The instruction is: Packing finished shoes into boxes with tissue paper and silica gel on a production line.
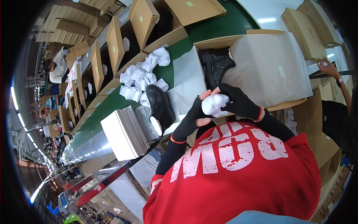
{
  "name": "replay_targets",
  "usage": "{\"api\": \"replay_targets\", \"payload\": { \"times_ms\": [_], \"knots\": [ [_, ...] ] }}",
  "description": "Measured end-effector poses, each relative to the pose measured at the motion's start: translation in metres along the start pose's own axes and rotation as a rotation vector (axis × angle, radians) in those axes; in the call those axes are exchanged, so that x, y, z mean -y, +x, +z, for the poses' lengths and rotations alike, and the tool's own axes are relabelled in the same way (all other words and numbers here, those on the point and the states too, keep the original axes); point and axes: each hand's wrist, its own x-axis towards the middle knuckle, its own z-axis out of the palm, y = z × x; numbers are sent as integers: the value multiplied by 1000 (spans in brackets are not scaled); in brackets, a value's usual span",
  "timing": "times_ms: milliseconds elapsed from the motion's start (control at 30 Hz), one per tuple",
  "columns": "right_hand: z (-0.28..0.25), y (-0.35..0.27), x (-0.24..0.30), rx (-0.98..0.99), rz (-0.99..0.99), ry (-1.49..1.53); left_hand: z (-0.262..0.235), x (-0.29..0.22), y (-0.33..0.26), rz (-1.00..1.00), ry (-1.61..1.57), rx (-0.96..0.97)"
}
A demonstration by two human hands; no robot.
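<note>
Between my two hands, close to my chest, is a wad of crumpled white paper [215, 105]. My left hand [196, 112], in a black fingerless glove, closes on its left side. My right hand [234, 100], gloved the same way, wraps its right side. Just beyond them an open cardboard box [220, 43] lined with white tissue paper [270, 67] holds a black ankle boot [215, 66]. Left of my hands, a second black ankle boot [159, 105] rests on the table, white paper showing at its opening.
More paper wads [140, 76] lie heaped on the green table [177, 46]. Nearer me is a stack of white sheets [123, 133]. Open boxes [140, 26] line the far left. At right, a co-worker's hand [329, 69] is near closed boxes [304, 31].
</note>
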Motion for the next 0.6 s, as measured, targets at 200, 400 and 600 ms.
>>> {"api": "replay_targets", "payload": {
  "times_ms": [200, 400, 600],
  "knots": [
    [-17, -42, -10, 204, -206, -178, 45, 18, 2, -419, 292, 39],
    [-54, -49, -80, 53, -200, -342, 53, 28, 35, -54, 1071, -153],
    [-108, 19, -137, 109, -213, -825, 41, 80, 53, 243, 1588, -118]
  ]
}}
